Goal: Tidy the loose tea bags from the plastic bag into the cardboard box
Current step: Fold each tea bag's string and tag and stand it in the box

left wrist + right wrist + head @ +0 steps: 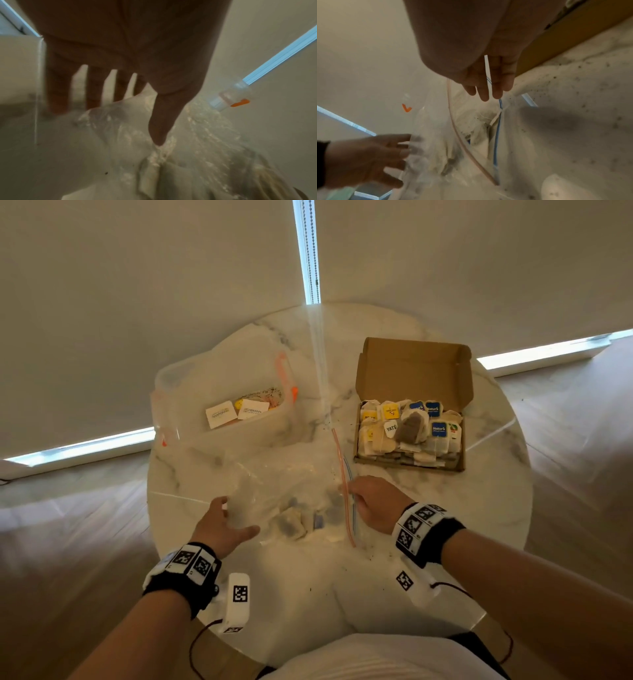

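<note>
A clear zip bag (287, 498) lies crumpled on the round marble table (308, 594) in front of me. A few loose tea bags (293, 523) show through it. My left hand (222, 522) touches the bag's left end with its fingers spread and straight (60, 88). My right hand (368, 501) is at the bag's mouth, beside the pink zip strip (464, 146) and the blue one (496, 135); its fingers (484, 86) point straight in and hold nothing I can see. The open cardboard box (411, 371) sits at the back right, filled with several tea bags (407, 433).
A clear plastic tub (239, 419) with orange clips and a few sachets stands at the back left. Dark tea crumbs (573, 81) speckle the marble near the box. The table's round edge (524, 491) drops to a wooden floor on both sides.
</note>
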Demonstrator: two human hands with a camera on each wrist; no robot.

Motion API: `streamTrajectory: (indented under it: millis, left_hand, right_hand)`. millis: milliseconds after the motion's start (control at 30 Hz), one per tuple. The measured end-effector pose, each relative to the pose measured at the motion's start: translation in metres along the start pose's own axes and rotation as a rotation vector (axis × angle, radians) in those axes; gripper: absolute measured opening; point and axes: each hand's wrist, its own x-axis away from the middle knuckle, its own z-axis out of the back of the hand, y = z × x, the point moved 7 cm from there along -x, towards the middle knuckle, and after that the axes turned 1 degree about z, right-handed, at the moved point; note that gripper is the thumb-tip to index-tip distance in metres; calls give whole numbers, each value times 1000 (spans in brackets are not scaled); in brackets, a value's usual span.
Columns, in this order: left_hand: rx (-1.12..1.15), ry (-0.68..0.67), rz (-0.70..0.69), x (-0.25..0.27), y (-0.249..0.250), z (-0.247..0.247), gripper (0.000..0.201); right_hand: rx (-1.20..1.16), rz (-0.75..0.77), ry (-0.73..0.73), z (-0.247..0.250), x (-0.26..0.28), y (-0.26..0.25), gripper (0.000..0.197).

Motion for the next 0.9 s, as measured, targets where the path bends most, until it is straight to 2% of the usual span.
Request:
streamTrajectory:
  millis: [67,167,233,300,367,467,567,767,833,900]
  left_hand:
    - [38,25,-23,-5,-3,0,64]
    - [-60,125,-121,1,11,11,16]
    - [-94,186,-262,17,31,19,4]
    - [-86,226,-434,39,58,26,7]
    - [-94,189,-577,59,81,25,8]
    - [-129,213,-687,75,99,24,12]
    - [-110,240,-702,79,105,28,18]
    - [-60,310,-727,79,108,32,10]
    - [-65,314,-669,70,100,29,9]
    - [-64,277,-579,57,88,23,11]
  right_hand:
    - [-175,-28,97,4,0,2,27]
    - [-327,-82,211,7,1,12,18]
    - [-367,-126,219,6,1,17,15]
    - [-473,-174,218,6,3,23,17]
    - [-560,-210,213,7,5,27,19]
    - [-591,-229,209,7,8,28,20]
    - [-604,-242,214,7,9,31,19]
    - [-665,-221,232,11,12,30,21]
    - [-693,-170,186,10,12,24,20]
    - [-569,-68,150,9,11,17,28]
